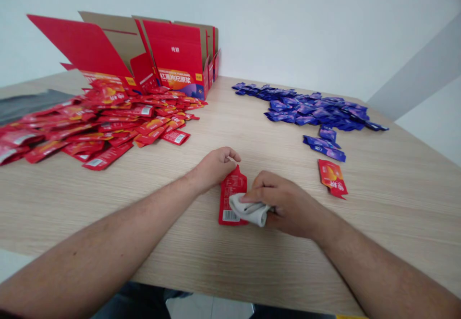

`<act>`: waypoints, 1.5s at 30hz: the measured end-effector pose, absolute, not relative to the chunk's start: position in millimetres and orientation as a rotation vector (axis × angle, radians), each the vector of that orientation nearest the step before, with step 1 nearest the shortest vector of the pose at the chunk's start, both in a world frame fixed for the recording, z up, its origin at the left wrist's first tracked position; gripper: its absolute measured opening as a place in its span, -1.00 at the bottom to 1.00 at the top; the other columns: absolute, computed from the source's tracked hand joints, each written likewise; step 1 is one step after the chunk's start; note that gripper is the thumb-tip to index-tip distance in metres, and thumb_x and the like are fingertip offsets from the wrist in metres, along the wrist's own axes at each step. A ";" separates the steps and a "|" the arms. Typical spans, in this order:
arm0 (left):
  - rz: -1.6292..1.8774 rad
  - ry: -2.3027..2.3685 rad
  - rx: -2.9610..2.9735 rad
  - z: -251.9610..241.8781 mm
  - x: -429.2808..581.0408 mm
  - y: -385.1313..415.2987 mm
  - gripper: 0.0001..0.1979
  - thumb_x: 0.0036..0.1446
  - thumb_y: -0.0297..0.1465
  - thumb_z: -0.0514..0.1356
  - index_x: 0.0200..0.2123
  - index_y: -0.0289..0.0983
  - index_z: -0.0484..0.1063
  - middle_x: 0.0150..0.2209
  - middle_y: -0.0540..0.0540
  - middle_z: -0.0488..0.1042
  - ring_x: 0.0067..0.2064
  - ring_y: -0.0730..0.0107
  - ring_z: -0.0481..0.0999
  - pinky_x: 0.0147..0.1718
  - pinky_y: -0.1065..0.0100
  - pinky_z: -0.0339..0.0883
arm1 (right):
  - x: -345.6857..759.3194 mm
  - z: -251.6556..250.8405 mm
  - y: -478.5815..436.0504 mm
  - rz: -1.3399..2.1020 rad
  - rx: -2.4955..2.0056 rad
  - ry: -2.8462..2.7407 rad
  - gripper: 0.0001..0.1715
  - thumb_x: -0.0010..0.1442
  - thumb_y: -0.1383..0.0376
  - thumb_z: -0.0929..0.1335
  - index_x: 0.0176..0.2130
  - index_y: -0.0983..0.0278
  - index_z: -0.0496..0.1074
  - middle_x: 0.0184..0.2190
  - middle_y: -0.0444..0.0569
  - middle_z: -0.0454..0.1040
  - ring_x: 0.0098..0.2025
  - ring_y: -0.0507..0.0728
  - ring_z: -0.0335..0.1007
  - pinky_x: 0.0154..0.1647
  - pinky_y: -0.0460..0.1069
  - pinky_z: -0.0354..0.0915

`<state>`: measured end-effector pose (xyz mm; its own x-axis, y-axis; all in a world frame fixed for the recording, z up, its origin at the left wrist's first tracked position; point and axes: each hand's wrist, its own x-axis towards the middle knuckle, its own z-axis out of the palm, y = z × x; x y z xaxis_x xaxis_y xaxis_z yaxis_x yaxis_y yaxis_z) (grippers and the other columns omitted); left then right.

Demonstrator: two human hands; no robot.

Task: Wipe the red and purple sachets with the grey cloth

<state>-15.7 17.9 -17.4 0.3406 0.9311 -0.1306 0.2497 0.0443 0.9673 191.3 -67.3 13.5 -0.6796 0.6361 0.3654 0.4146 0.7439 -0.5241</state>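
Observation:
A red pouch (233, 189) lies flat on the table in front of me, its printed side with a white barcode label facing up. At its narrow top end, my left hand (218, 165) is closed, thumb and fingers pinching the tip. My right hand (284, 204) is closed round a folded white cloth (252, 209), which rests over the right side of the pouch and hides part of it. To the right, a second red pouch (332, 177) lies with its orange picture side up, apart from my hand.
A large heap of red pouches (118, 122) spreads over the left side. Behind it stand open red cardboard boxes (176, 53) with raised flaps. Many blue pouches (313, 108) lie at the back right, several nearer me. Dark grey material (32, 105) lies far left on the wooden table (396, 204).

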 end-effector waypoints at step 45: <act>0.520 1.181 1.663 -3.7 -13.2 11.4 -0.82 0.25 -0.43 0.20 -0.43 -0.26 0.45 -0.64 0.04 0.39 -0.70 0.50 0.28 -0.68 0.44 0.11 | 187.9 29.4 -77.8 0.612 -0.799 -2.890 -0.63 0.06 0.49 0.49 -0.15 0.12 0.64 -0.27 -0.10 0.52 -0.28 0.09 0.44 -0.27 -0.02 0.35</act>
